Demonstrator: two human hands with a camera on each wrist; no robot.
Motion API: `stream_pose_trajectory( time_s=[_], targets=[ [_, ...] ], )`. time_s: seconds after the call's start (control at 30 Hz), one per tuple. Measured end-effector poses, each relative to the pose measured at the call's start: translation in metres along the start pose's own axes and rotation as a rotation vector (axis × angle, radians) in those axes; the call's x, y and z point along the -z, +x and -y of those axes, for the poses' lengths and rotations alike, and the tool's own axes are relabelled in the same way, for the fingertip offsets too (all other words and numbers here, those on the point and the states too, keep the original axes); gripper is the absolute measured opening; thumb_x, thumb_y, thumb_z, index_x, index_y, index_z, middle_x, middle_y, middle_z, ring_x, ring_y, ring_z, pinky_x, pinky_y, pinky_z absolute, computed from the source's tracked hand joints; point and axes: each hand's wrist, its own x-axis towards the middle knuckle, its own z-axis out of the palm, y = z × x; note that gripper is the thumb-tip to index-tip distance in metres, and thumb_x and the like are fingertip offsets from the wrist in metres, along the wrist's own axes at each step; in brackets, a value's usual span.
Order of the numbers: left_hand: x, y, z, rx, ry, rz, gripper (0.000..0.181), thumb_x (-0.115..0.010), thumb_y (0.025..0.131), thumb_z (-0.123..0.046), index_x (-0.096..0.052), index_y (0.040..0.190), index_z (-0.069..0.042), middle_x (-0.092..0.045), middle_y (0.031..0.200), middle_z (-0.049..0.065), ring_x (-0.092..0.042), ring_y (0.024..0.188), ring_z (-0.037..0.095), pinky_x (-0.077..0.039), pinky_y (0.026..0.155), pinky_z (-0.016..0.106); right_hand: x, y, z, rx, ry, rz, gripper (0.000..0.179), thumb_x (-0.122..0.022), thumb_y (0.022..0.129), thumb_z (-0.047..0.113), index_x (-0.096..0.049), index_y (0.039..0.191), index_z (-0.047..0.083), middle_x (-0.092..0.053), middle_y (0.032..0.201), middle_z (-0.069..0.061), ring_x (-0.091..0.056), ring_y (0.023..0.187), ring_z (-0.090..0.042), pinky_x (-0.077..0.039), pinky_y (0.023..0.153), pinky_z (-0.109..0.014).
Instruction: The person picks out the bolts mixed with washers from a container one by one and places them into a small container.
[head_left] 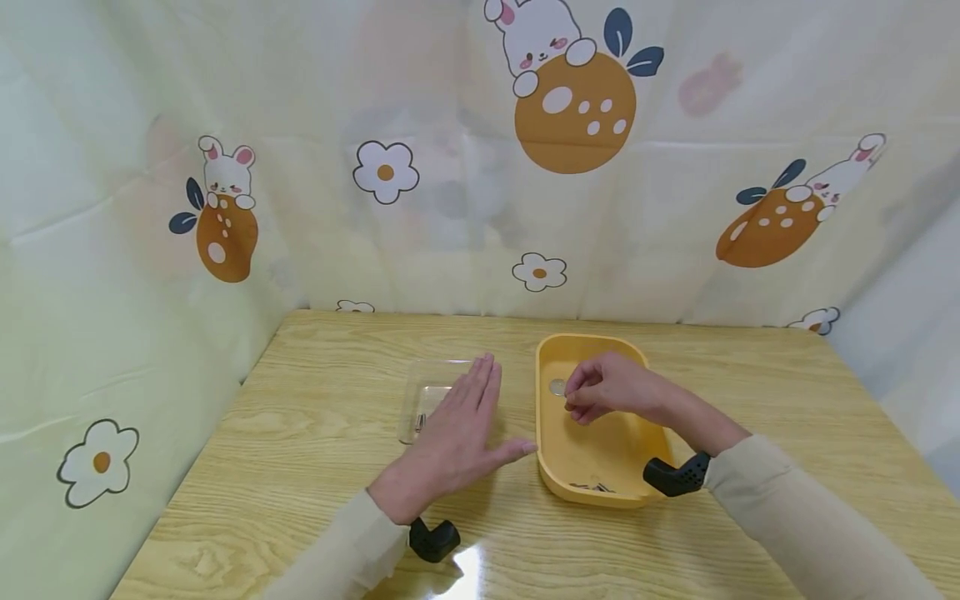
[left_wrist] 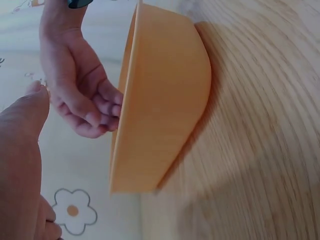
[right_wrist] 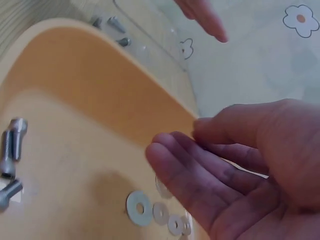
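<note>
My right hand (head_left: pixel 611 385) reaches down into a yellow plastic bin (head_left: pixel 551 479), its fingers loosely bent beside a cluster of flat metal washers (right_wrist: pixel 139 208). Nothing shows between thumb and fingertips in the right wrist view. Several socket-head screws (right_wrist: pixel 18 137) lie at the bin's near end. To the left, my left hand (head_left: pixel 457 437) hovers with straight fingers and the thumb spread toward the bin's rim. It partly covers a clear plastic tray (head_left: pixel 408 408), where a few screws (head_left: pixel 421 422) show.
Both containers stand on a wood-grain table (head_left: pixel 322 367). A printed curtain (head_left: pixel 450 242) hangs behind the table and along its sides. Each wrist carries a black camera mount (head_left: pixel 678 475). The bin's raised wall (left_wrist: pixel 165 95) stands between the two hands.
</note>
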Motion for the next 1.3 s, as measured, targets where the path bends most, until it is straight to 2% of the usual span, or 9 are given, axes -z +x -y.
stream_pose_trajectory(
  time_s=[0.27, 0.47, 0.6, 0.87, 1.07, 1.3],
  targets=[
    [-0.007, 0.006, -0.014, -0.037, 0.015, 0.021, 0.108, -0.034, 0.089, -0.08, -0.003, 0.159, -0.003, 0.001, 0.167, 0.014, -0.001, 0.156, 0.025, -0.012, 0.126, 0.041, -0.004, -0.006, -0.011, -0.066, -0.111, 0.088, 0.016, -0.064, 0.093, 0.005, -0.065, 0.1, -0.01, -0.071, 0.087, -0.016, -0.07, 0.076, -0.021, -0.062, 0.076, -0.039],
    [-0.016, 0.01, -0.021, -0.064, 0.01, 0.031, 0.109, -0.036, 0.089, -0.08, -0.005, 0.159, -0.002, -0.003, 0.168, 0.014, -0.003, 0.156, 0.026, -0.015, 0.126, 0.04, -0.01, -0.007, -0.015, -0.081, -0.163, 0.126, 0.013, -0.064, 0.091, 0.003, -0.067, 0.096, -0.009, -0.069, 0.083, -0.015, -0.069, 0.075, -0.021, -0.062, 0.073, -0.038],
    [-0.023, 0.014, -0.026, -0.087, 0.018, 0.039, 0.11, -0.038, 0.088, -0.08, -0.008, 0.159, -0.001, -0.007, 0.167, 0.016, -0.007, 0.156, 0.026, -0.018, 0.126, 0.04, -0.014, -0.009, -0.019, -0.115, -0.206, 0.183, 0.01, -0.065, 0.088, 0.0, -0.068, 0.094, -0.007, -0.07, 0.081, -0.012, -0.068, 0.073, -0.019, -0.062, 0.072, -0.037],
    [-0.033, 0.015, -0.033, -0.088, 0.038, 0.086, 0.11, -0.036, 0.088, -0.081, -0.01, 0.159, -0.002, -0.009, 0.167, 0.015, -0.01, 0.155, 0.026, -0.02, 0.125, 0.039, -0.024, -0.008, -0.018, -0.153, -0.329, 0.262, 0.009, -0.072, 0.085, 0.003, -0.071, 0.092, 0.0, -0.072, 0.078, -0.007, -0.068, 0.068, -0.016, -0.061, 0.067, -0.033],
    [-0.038, 0.017, -0.035, -0.081, 0.065, 0.086, 0.11, -0.036, 0.087, -0.082, -0.009, 0.159, -0.002, -0.008, 0.167, 0.014, -0.009, 0.156, 0.025, -0.018, 0.126, 0.037, -0.029, -0.01, -0.015, -0.188, -0.356, 0.329, 0.003, -0.072, 0.085, 0.004, -0.073, 0.088, 0.005, -0.07, 0.074, -0.005, -0.064, 0.063, -0.013, -0.06, 0.066, -0.031],
    [-0.039, 0.017, -0.035, -0.06, 0.044, 0.093, 0.112, -0.04, 0.086, -0.081, -0.008, 0.159, -0.003, -0.007, 0.168, 0.013, -0.008, 0.156, 0.023, -0.018, 0.126, 0.037, -0.031, -0.012, -0.015, -0.222, -0.339, 0.375, 0.009, -0.07, 0.083, 0.0, -0.074, 0.085, 0.007, -0.07, 0.074, -0.002, -0.064, 0.064, -0.014, -0.061, 0.068, -0.032]
  ],
)
